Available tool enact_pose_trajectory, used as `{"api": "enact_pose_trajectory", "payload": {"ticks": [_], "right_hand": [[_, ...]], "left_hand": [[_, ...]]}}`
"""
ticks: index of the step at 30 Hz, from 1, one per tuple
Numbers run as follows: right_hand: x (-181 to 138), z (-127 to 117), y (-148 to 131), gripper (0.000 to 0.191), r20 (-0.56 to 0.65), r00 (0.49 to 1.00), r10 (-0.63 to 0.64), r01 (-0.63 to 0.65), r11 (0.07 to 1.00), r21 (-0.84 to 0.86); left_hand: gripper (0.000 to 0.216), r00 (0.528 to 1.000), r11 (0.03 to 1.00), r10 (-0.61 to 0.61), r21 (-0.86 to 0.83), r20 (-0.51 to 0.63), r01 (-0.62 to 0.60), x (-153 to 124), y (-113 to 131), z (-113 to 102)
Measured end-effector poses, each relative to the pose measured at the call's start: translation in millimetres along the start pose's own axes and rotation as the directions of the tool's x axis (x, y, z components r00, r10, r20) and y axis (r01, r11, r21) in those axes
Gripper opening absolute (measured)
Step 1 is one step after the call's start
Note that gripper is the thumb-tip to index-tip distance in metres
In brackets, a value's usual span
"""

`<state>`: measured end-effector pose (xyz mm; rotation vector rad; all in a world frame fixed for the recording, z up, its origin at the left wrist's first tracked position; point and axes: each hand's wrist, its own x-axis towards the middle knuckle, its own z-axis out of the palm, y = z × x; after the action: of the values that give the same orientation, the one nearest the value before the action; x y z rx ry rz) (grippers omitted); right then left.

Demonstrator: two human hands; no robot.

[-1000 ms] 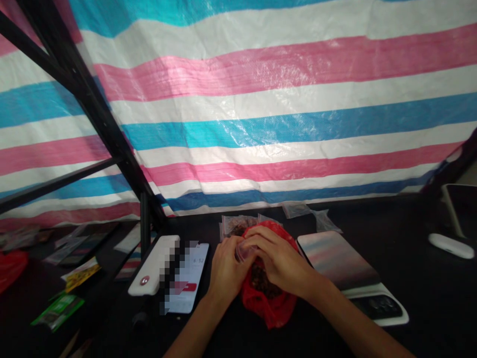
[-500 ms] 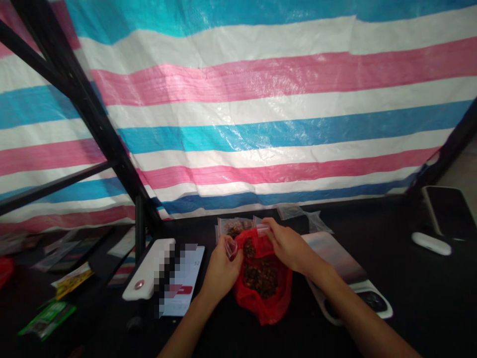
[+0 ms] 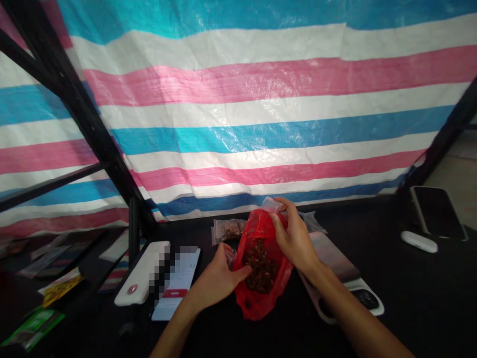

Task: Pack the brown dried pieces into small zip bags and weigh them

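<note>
A red plastic bag (image 3: 253, 309) stands with its mouth wide, showing loose dark brown pieces (image 3: 259, 271) inside. My left hand (image 3: 214, 278) is closed on the bag's left edge, its thumb over the rim. Clear plastic (image 3: 230, 255) pokes out by its fingers. On the far right edge, my right hand (image 3: 298, 238) is closed around the red bag, pinching its rim. A whitish, see-through plastic piece (image 3: 271, 204) sticks up at its fingertips. Just behind the red bag lie small clear bags of brown pieces (image 3: 227, 228), partly hidden.
Right of the bag is a flat scale (image 3: 337, 258), partly under my right forearm. Left are a white power bank (image 3: 143, 273) and a lit phone (image 3: 179, 283). Farther left lie yellow (image 3: 61, 287) and green packets (image 3: 33, 328). A dark-screened phone (image 3: 437, 211) and white case (image 3: 419, 241) are right.
The red bag's far side has been pulled up and its mouth stretched taller. My right hand has risen slightly with it; my left thumb now reaches over the rim. The view has shifted slightly.
</note>
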<state>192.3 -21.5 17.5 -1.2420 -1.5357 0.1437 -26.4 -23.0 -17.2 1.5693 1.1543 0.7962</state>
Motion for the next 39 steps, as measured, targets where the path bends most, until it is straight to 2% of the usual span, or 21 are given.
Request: {"api": "enact_pose_trajectory", "payload": {"ticks": [2,4,6,9,10,12,15,18,21,22,24,26,28,31,33,37,39], "right_hand": [[-1,0,-1,0.035,0.015,1.0,0.008,-0.008,1.0,0.015],[-3,0,-3,0.035,0.007,1.0,-0.011,0.011,0.999,0.035],[-5,-1,-6,0.035,-0.045,0.998,-0.034,0.037,0.998,0.055],[-7,-1,-12,0.035,-0.131,0.99,-0.041,0.052,0.996,0.079],[-7,-1,-13,0.035,-0.129,0.991,-0.03,0.04,0.997,0.073],[-6,0,-12,0.034,-0.047,0.999,0.007,-0.007,1.0,-0.001],[-3,0,-8,0.031,0.12,0.992,0.032,-0.002,0.97,-0.242],[-2,-4,-7,0.03,0.103,0.987,-0.121,0.152,0.911,-0.383],[-3,-9,-15,0.031,0.08,0.946,-0.313,0.322,0.895,-0.307],[-4,-10,-19,0.031,0.133,0.926,-0.352,0.375,0.895,-0.24],[-6,-11,-25,0.031,0.321,0.868,-0.378,0.433,0.893,-0.12],[-8,-9,-27,0.032,0.524,0.792,-0.313,0.43,0.895,-0.116],[-9,-7,-24,0.036,0.636,0.747,-0.192,0.413,0.884,-0.218],[-9,-5,-16,0.043,0.677,0.735,-0.042,0.368,0.863,-0.347],[-9,-5,-11,0.043,0.685,0.728,0.017,0.328,0.869,-0.37],[-9,-10,-6,0.043,0.692,0.719,0.062,0.287,0.881,-0.377],[-9,-12,-7,0.037,0.715,0.692,0.098,0.267,0.886,-0.379]], "left_hand": [[0.038,0.991,0.989,-0.044,-0.131,0.125,0.061,-5,3,3],[0.039,0.977,0.95,-0.104,-0.272,0.185,0.153,-7,9,6],[0.037,0.976,0.889,-0.119,-0.419,0.18,0.186,-7,16,6],[0.037,0.99,0.776,-0.058,-0.618,0.132,0.128,-3,24,3],[0.039,0.992,0.743,-0.053,-0.659,0.118,0.118,-1,25,2],[0.042,0.991,0.705,-0.094,-0.696,0.095,0.133,3,24,1],[0.042,0.974,0.73,-0.224,-0.658,0.025,0.184,6,17,3],[0.035,0.953,0.828,-0.287,-0.527,-0.101,0.194,8,7,6],[0.026,0.953,0.907,-0.223,-0.401,-0.203,0.127,11,0,7],[0.023,0.955,0.926,-0.198,-0.362,-0.22,0.108,13,-2,7],[0.018,0.959,0.953,-0.161,-0.291,-0.233,0.089,15,-4,6],[0.014,0.957,0.968,-0.152,-0.231,-0.247,0.094,15,-4,4],[0.012,0.946,0.968,-0.201,-0.198,-0.255,0.152,13,-2,3],[0.013,0.929,0.938,-0.312,-0.222,-0.197,0.268,10,1,4],[0.016,0.925,0.922,-0.335,-0.264,-0.179,0.283,8,3,5],[0.019,0.928,0.928,-0.27,-0.326,-0.258,0.18,9,3,6],[0.018,0.933,0.933,-0.216,-0.344,-0.289,0.109,9,3,5]]}}
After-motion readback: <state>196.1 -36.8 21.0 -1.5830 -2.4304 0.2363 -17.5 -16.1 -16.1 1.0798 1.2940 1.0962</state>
